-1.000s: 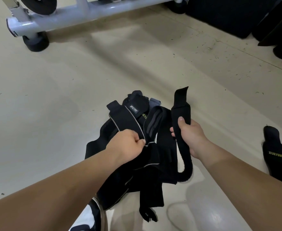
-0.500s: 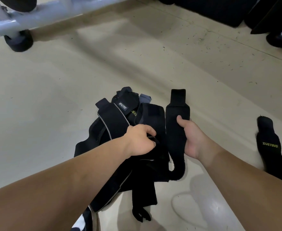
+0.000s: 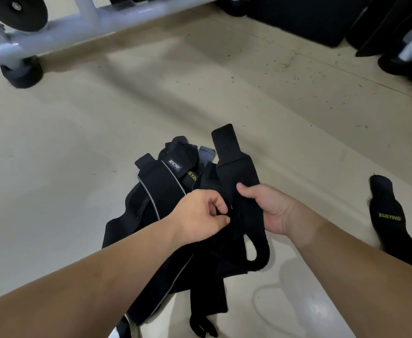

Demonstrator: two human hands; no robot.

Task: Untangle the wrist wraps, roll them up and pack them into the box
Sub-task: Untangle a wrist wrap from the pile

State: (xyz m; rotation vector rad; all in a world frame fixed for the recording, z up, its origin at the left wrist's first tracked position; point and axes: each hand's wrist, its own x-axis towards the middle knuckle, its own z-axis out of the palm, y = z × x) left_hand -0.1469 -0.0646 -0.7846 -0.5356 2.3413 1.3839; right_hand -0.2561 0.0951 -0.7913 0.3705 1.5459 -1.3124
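The scene is softly, evenly lit. Glare is cast on the floor (image 3: 317,313) at lower right; the upper edges are bowed and blurred.

wrist wraps (image 3: 156,191): black, tangled heap, held above floor
single wrap (image 3: 236,172): black, upright, loop hanging below

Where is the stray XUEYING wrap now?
Head view: the XUEYING wrap lies on the floor at far right, apart from the pile, beyond the right hand.
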